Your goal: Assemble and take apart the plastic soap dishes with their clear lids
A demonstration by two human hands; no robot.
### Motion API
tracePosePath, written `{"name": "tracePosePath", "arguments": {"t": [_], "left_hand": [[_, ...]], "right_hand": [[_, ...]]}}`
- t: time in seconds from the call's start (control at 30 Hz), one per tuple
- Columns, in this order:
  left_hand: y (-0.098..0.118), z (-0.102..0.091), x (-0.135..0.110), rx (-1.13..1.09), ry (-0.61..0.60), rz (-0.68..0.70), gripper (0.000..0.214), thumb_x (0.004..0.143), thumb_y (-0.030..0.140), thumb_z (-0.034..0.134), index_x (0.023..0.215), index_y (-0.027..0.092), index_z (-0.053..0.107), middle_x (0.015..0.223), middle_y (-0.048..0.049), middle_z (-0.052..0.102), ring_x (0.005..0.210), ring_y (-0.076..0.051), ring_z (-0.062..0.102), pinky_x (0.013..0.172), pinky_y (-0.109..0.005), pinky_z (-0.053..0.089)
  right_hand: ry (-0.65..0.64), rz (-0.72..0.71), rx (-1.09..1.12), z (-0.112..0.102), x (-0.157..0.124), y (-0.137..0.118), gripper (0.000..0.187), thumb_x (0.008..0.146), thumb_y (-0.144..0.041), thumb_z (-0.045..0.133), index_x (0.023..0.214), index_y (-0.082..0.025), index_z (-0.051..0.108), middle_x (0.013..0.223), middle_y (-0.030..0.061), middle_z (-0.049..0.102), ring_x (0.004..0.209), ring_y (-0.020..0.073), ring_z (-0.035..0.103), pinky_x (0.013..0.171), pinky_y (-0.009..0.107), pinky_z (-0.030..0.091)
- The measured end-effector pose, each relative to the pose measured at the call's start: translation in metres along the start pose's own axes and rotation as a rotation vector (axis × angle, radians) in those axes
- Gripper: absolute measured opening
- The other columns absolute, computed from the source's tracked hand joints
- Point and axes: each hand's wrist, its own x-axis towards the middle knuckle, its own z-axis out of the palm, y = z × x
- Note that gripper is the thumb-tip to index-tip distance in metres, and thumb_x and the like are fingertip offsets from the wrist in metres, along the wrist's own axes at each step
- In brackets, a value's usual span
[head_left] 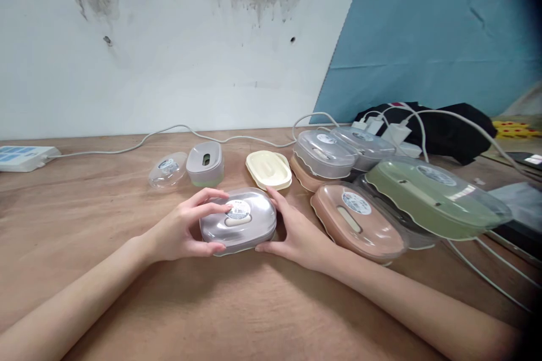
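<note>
A greyish-lilac oval plastic box [258, 220] with a clear lid and a round printed label lies on the wooden table in front of me. My left hand [190, 225] grips its left end, fingers over the top by the label and thumb at the near edge. On the opposite end, my right hand [294, 231] holds the box between thumb and fingers. Just behind it are a cream oval plastic piece [268, 169], a small grey box with a green base [205, 163], and a loose clear lid [168, 169] with a label.
To the right sit a brown lidded box [359, 225], a green one [432, 194] and stacked grey ones [325, 152]. A white cable [182, 127] runs along the back from a power strip [27, 158]. White plugs [396, 132] and a black cloth [453, 127] lie back right.
</note>
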Motion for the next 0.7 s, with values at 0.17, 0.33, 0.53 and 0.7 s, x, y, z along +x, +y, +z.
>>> {"name": "tracePosePath", "arguments": {"t": [0.17,0.33,0.53,0.7], "left_hand": [[0.0,0.002,-0.004,0.02,0.014,0.041,0.053,0.076,0.029,0.068,0.125,0.026,0.047,0.127,-0.012,0.046,0.123,-0.031,0.041,0.096,-0.048,0.043],[0.003,0.005,-0.005,0.026,0.012,0.051,0.052,0.079,0.028,0.065,0.126,0.026,0.044,0.129,-0.0124,0.043,0.125,-0.031,0.038,0.099,-0.051,0.038],[0.008,0.011,-0.005,-0.01,-0.036,-0.055,0.056,0.082,0.03,0.061,0.132,0.026,0.037,0.142,-0.0138,0.024,0.134,-0.034,0.019,0.103,-0.052,0.032],[0.013,0.01,-0.001,-0.046,-0.05,-0.101,0.054,0.082,0.031,0.062,0.131,0.027,0.041,0.142,-0.0124,0.027,0.135,-0.034,0.017,0.103,-0.052,0.032]], "right_hand": [[-0.013,-0.132,-0.027,-0.002,0.001,0.001,0.094,0.066,-0.03,0.074,0.141,-0.027,0.017,0.14,0.0119,0.041,0.126,0.0285,0.041,0.1,0.048,0.036],[-0.011,-0.156,-0.013,-0.004,0.001,0.002,0.085,0.064,-0.029,0.076,0.135,-0.029,0.029,0.135,0.0083,0.046,0.121,0.0261,0.046,0.098,0.045,0.039],[-0.005,-0.142,-0.007,-0.004,0.002,0.003,0.084,0.062,-0.029,0.078,0.132,-0.027,0.031,0.132,0.0092,0.048,0.119,0.0257,0.047,0.096,0.044,0.041],[0.011,-0.127,-0.01,-0.003,0.001,0.002,0.082,0.061,-0.029,0.077,0.13,-0.027,0.032,0.129,0.0093,0.05,0.117,0.0273,0.049,0.094,0.045,0.041]]}}
